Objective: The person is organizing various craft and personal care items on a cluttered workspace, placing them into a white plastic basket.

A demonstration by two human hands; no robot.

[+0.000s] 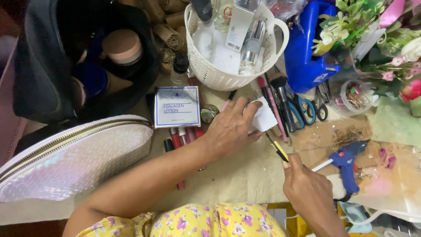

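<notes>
Head view: your left hand (230,129) pinches a white wipe (264,116) around the slim makeup brush (277,148) your right hand (307,186) grips.

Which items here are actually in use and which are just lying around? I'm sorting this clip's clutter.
In use:
- left hand holding a white square pad
- right hand holding a thin black-and-yellow brush whose tip meets the pad

Lying about:
- white plastic basket of bottles
- blue glue gun
- blue-handled scissors
- white quilted pouch
- square lotion box

left hand (230,129) pinching, forearm extended | right hand (307,188) fisted, gripping
</notes>
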